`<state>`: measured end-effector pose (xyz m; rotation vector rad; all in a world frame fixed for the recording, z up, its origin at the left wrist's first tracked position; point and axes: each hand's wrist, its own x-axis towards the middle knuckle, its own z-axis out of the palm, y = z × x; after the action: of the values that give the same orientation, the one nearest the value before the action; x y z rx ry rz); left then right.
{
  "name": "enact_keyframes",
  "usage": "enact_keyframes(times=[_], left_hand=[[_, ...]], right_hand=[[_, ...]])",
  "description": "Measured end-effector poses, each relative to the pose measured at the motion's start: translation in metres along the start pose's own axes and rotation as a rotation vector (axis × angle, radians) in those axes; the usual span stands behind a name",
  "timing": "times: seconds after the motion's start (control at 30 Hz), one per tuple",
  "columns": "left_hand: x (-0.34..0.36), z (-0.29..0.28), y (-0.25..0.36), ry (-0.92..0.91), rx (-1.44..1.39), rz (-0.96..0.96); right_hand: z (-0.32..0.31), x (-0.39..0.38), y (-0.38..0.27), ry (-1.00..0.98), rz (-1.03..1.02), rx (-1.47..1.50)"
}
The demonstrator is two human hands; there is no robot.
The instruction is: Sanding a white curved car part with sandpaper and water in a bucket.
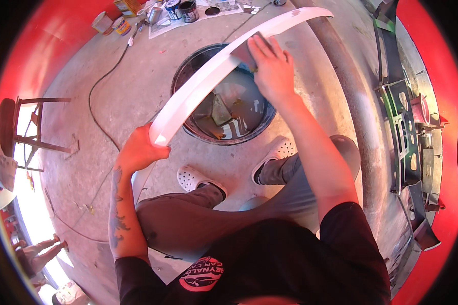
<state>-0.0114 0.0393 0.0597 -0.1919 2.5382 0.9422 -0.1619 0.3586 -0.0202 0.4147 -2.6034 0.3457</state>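
A long, curved white trim strip slants from near left to far right above a round black tub of murky water. My left hand is closed around its near end, thumb on the near side. Farther along, my right hand lies over the strip with its fingers on a dark, flat sheet that looks like sandpaper, pressed to the white surface. Part of the sheet is hidden under my fingers. In the tub's water sits a grey, angular block, partly under the surface.
Cans stand on paper at the back, beside a yellow-labelled tin. A dark hose snakes across the floor. On the left is a stool; long dark car panels line the right. Another person shows at lower left.
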Motion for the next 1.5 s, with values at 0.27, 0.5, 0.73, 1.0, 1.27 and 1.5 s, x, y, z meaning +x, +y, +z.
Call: enact_keyframes(times=[0.27,0.5,0.73,1.0,1.27,1.5], left_hand=[[-0.004,-0.002,0.0,-0.008,-0.058,0.037],[0.0,0.002,0.004,0.002,-0.021,0.068],[-0.003,0.0,0.001,-0.006,-0.046,0.033],[0.0,-0.001,0.009,-0.03,-0.013,0.009],[-0.007,-0.002,0.008,0.014,-0.002,0.03],[-0.002,-0.001,0.013,-0.022,-0.009,0.002]], right_hand=[[-0.035,-0.077,-0.105,-0.072,-0.399,0.31],[-0.017,-0.034,-0.016,0.006,-0.062,0.027],[-0.04,-0.086,-0.109,-0.086,-0.407,0.307],[-0.024,-0.054,-0.044,-0.014,-0.138,0.116],[-0.044,-0.084,-0.099,-0.093,-0.431,0.291],[-0.035,-0.06,-0.068,-0.029,-0.133,0.146]])
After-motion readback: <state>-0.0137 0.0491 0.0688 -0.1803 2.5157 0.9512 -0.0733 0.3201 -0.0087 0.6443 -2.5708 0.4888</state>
